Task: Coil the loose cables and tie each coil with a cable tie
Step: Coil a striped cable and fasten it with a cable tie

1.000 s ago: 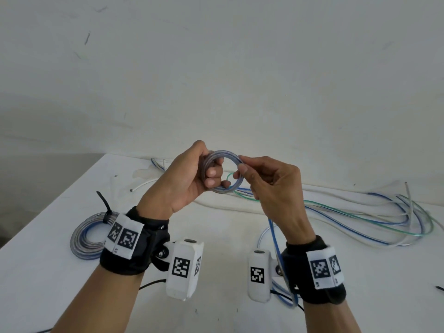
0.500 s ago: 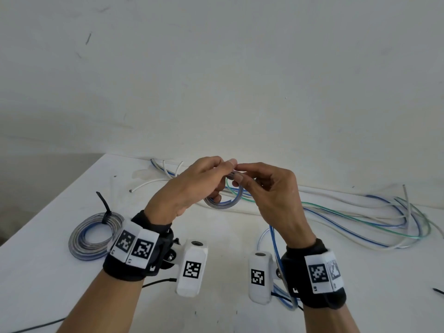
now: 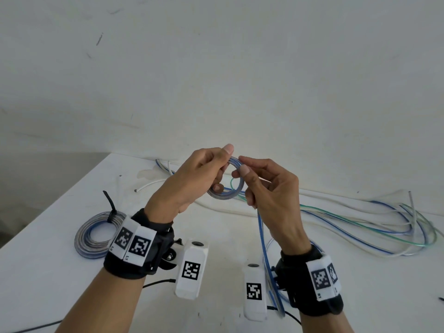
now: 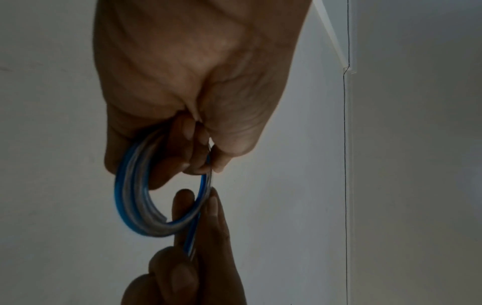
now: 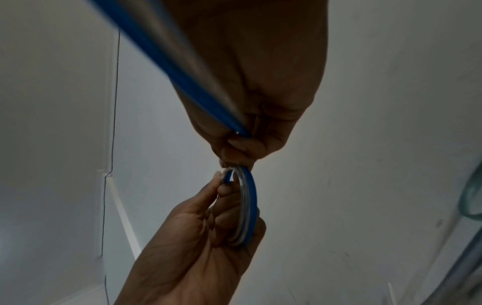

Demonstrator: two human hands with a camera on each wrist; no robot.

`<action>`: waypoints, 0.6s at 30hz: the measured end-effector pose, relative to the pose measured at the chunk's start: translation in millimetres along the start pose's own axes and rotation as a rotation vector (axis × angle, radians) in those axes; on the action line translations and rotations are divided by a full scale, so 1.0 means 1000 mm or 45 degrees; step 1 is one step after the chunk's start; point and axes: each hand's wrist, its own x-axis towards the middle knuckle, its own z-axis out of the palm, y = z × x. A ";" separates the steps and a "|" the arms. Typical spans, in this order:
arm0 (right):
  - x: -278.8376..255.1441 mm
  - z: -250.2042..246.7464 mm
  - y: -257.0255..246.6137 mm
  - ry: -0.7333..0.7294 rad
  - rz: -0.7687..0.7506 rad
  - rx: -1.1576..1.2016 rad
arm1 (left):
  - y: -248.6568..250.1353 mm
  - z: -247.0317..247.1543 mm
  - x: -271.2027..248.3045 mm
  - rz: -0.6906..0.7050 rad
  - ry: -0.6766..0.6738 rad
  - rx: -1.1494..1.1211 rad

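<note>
Left hand (image 3: pixel 192 181) grips a small coil (image 3: pixel 227 193) of clear-and-blue cable, held above the desk (image 3: pixel 48 272); its curled fingers hide the coil's near side. Right hand (image 3: pixel 271 188) pinches the loose strand (image 3: pixel 263 241) at the coil's top; that strand drops past the right wrist, its lower end cut off behind the wristband. A finished coil (image 3: pixel 93 236) with a black cable tie (image 3: pixel 111 207) lies on the desk to the left, partly covered by the left wrist. Loose cables (image 3: pixel 360 224) lie right.
</note>
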 end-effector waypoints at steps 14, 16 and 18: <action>0.003 -0.008 -0.002 0.086 0.015 0.232 | 0.008 0.005 -0.001 0.035 0.072 -0.363; 0.002 -0.004 -0.002 0.134 -0.036 0.164 | 0.007 0.007 -0.001 0.064 0.100 -0.357; -0.001 0.001 -0.002 0.166 -0.070 0.102 | 0.007 0.009 -0.001 0.102 0.143 -0.350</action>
